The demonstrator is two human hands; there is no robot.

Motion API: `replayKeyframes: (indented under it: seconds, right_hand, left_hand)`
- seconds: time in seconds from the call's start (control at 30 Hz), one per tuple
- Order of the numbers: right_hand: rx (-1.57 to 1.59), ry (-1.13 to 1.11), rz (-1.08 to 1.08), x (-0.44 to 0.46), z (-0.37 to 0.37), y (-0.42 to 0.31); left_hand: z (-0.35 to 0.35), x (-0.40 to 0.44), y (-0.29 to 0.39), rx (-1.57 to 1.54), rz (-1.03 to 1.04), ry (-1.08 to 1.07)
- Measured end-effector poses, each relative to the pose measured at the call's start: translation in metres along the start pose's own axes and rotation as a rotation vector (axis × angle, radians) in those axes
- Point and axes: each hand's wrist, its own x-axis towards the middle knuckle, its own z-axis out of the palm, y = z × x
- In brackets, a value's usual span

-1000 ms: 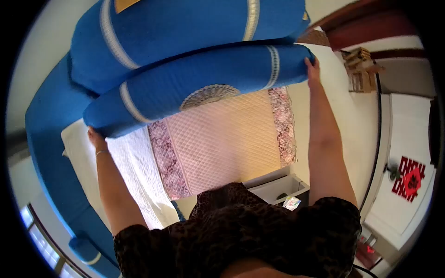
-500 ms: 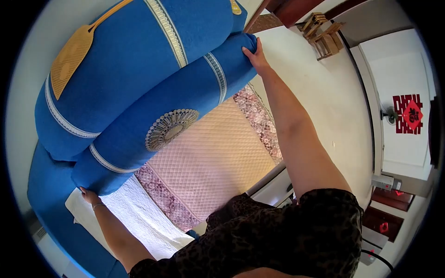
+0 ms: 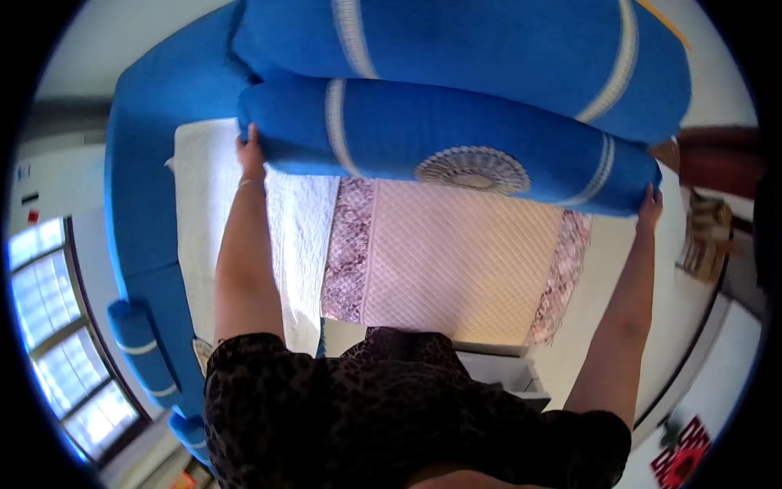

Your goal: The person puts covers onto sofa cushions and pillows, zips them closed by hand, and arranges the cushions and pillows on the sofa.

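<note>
Both ends of the long blue cushion [image 3: 379,130] are grasped, by the left hand [image 3: 252,155] and the right hand [image 3: 649,209]; it already lies along the blue backrest [image 3: 489,49], at the quilted mat's [image 3: 464,253] far edge, seemingly nearly aligned but not yet released.

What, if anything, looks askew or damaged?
The white cover: a small tip juts from its left edge, breaking the line. The bolster slants in view, but the left hand and right hand hold its ends, so that may be handling. No damage shows.
</note>
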Motion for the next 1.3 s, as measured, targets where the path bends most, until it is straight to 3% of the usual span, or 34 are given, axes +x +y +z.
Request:
replayKeyframes:
  seconds: [0.03, 0.1, 0.17, 0.27, 0.37, 0.47, 0.5, 0.57, 0.6, 0.67, 0.7, 0.73, 0.77, 0.8, 0.83, 0.9, 0.93, 1.0, 1.1, 1.23, 1.3]
  right_hand:
    - [0.081, -0.036, -0.068, -0.013, -0.011, -0.022]
    - [-0.074, -0.178, -0.022, 0.029, -0.006, 0.026]
    - [0.017, -0.093, -0.116, -0.004, -0.027, -0.024]
    - [-0.007, -0.156, -0.003, -0.019, -0.046, -0.059]
    - [-0.151, -0.208, 0.089, -0.014, -0.037, -0.050]
    - [0.214, -0.232, -0.063, -0.026, -0.007, -0.043]
    - [0.270, -0.282, -0.007, -0.017, 0.005, -0.044]
    - [0.111, -0.172, 0.019, -0.050, 0.003, -0.089]
    - [0.133, -0.103, 0.021, -0.054, 0.008, -0.080]
    - [0.168, -0.026, -0.015, -0.072, 0.008, -0.064]
    - [0.245, -0.022, 0.048, -0.070, 0.014, -0.034]
    - [0.310, 0.105, 0.007, -0.088, 0.018, -0.028]
    - [0.250, 0.080, 0.182, -0.101, 0.015, -0.024]
    - [0.437, 0.064, 0.356, -0.120, 0.016, -0.032]
    - [0.623, -0.060, 0.605, -0.148, -0.006, -0.082]
    - [0.810, -0.137, 0.736, -0.156, 0.003, -0.084]
    - [0.913, -0.355, 0.707, -0.150, 0.006, -0.094]
    - [0.775, -0.237, 0.691, -0.140, 0.010, -0.143]
    - [0.784, -0.232, 0.751, -0.133, 0.025, -0.137]
    - [0.709, -0.325, 0.641, -0.142, 0.012, -0.119]
    - [0.677, -0.343, 0.643, -0.142, 0.006, -0.113]
  left_hand:
    - [0.006, -0.011, 0.013, 0.091, 0.020, 0.060]
    - [0.001, 0.023, -0.022, 0.265, 0.222, 0.158]
    - [0.008, -0.020, 0.040, 0.257, 0.145, 0.167]
    - [0.010, -0.003, 0.037, 0.190, 0.125, 0.108]
    - [0.017, 0.017, 0.024, 0.076, 0.097, 0.093]
    - [0.046, -0.007, 0.042, 0.085, 0.161, 0.092]
    - [0.051, -0.012, 0.037, 0.173, 0.205, 0.160]
    - [0.067, -0.014, 0.027, 0.338, 0.309, 0.281]
    - [0.062, -0.018, 0.021, 0.169, 0.317, 0.206]
    - [0.062, -0.040, -0.006, -0.045, 0.062, 0.283]
    - [0.063, -0.075, 0.006, -0.315, -0.164, 0.192]
    - [0.059, -0.078, -0.033, -0.541, -0.282, -0.017]
    - [0.055, -0.104, -0.030, -0.557, -0.632, -0.158]
    - [0.060, -0.139, -0.007, -0.525, -0.670, -0.297]
    - [0.068, -0.150, -0.019, -0.677, -0.858, -0.247]
    - [0.086, -0.175, -0.011, -0.846, -0.908, -0.343]
    - [0.092, -0.172, -0.007, -0.880, -0.911, -0.321]
    - [0.106, -0.165, 0.001, -0.961, -0.907, -0.279]
    - [0.117, -0.162, -0.010, -0.993, -0.886, -0.298]
    - [0.115, -0.171, -0.015, -0.852, -0.790, -0.281]
    - [0.111, -0.165, -0.036, -0.852, -0.865, -0.315]
